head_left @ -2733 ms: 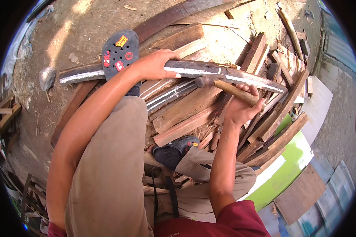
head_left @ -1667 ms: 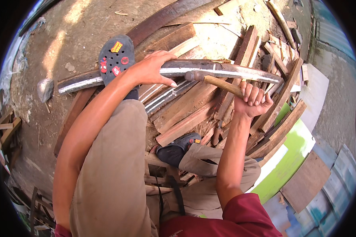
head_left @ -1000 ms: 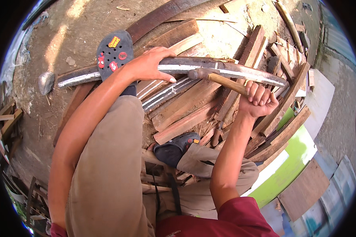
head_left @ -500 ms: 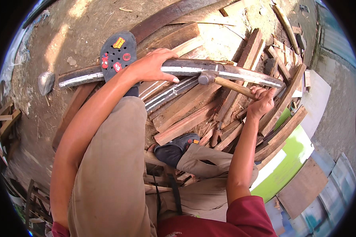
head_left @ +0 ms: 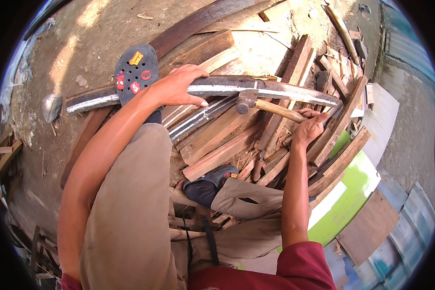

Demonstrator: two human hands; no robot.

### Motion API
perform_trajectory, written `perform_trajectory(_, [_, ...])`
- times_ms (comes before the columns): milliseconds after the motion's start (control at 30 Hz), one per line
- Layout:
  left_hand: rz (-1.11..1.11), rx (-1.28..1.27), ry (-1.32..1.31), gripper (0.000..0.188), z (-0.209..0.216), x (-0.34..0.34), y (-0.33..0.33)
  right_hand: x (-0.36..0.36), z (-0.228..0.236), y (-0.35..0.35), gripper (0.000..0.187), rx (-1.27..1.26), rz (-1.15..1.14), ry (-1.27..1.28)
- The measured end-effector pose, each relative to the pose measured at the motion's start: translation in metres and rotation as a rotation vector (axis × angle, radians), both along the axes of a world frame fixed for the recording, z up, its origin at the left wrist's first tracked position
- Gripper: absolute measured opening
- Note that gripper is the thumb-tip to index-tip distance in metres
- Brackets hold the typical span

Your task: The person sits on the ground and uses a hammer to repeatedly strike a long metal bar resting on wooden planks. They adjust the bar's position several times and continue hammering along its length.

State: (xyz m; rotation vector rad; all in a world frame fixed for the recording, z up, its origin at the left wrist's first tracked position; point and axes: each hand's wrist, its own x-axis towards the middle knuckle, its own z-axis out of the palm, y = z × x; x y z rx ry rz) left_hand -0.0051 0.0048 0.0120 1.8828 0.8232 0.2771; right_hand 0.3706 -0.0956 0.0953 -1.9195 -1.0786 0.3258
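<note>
A long curved wooden beam, dark with a white strip along its near side, lies crosswise over other timber. My left hand grips it left of the middle, fingers over the top and thumb against the near side. In my right hand is the wooden handle of a hammer. Its metal head is at the near side of the beam, close to a white cross mark; I cannot tell if they touch. My left foot, in a dark clog with colourful charms, presses on the beam's left part.
Loose boards lie piled under the beam, with a wooden-handled tool among them. My other clog rests nearer to me. A green and white panel is at the right, a stone at the left, another curved timber beyond.
The hammer head has tilted and come slightly nearer to me, lower against the beam's near side. My left hand keeps its grip. The whole view has shifted a little.
</note>
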Motion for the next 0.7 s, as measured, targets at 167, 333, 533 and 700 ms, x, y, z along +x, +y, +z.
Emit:
perform_trajectory(167, [0.008,-0.006,0.005,0.079,0.004,0.0,-0.001,-0.004,0.008,-0.001,0.084,-0.131,-0.028,-0.115])
perform_trajectory(333, [-0.115,0.273,0.001,0.082,0.02,0.012,-0.004,-0.015,0.016,0.01,0.08,-0.119,-0.013,-0.107])
perform_trajectory(533, [-0.439,0.362,0.16,0.072,0.058,0.082,-0.009,-0.017,0.017,0.015,0.081,-0.128,-0.07,-0.099])
perform_trajectory(700, [-0.386,0.357,0.186,0.049,0.051,0.108,-0.016,-0.011,0.022,0.023,0.077,-0.125,-0.108,-0.108])
